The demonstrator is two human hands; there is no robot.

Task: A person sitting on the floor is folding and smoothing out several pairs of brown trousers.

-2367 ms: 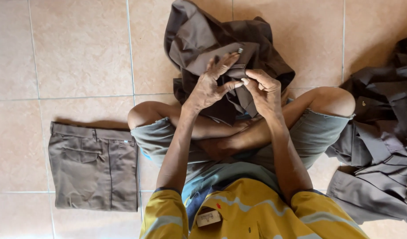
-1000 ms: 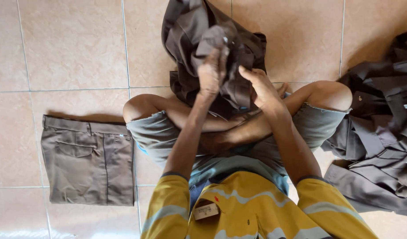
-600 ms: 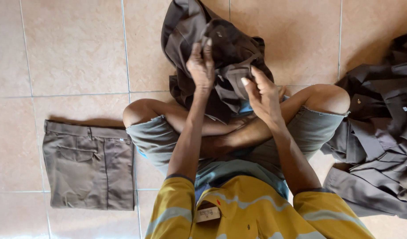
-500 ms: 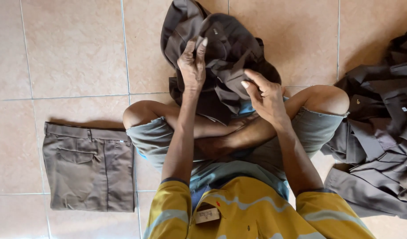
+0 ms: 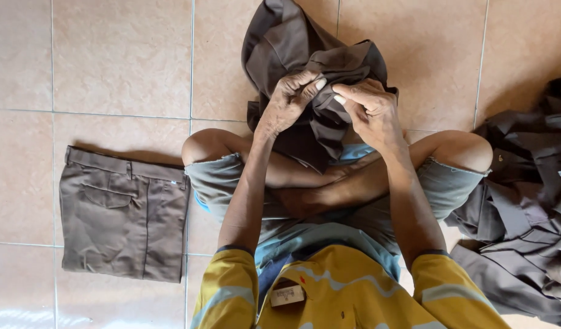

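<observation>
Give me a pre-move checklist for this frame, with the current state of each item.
1. Left hand has a grip on the dark brown garment: ok, fingers curl into the cloth.
2. Right hand pinches the same garment: ok.
3. Garment spread flat: not ok, it is bunched and partly lifted off the tiled floor.
4. Folded brown shorts lie apart from the hands, at the person's left: ok.
5. Pile of dark garments kept separate, at the person's right: ok, though it touches the right knee.
6. Which part of the garment is held: cannot tell.
</observation>
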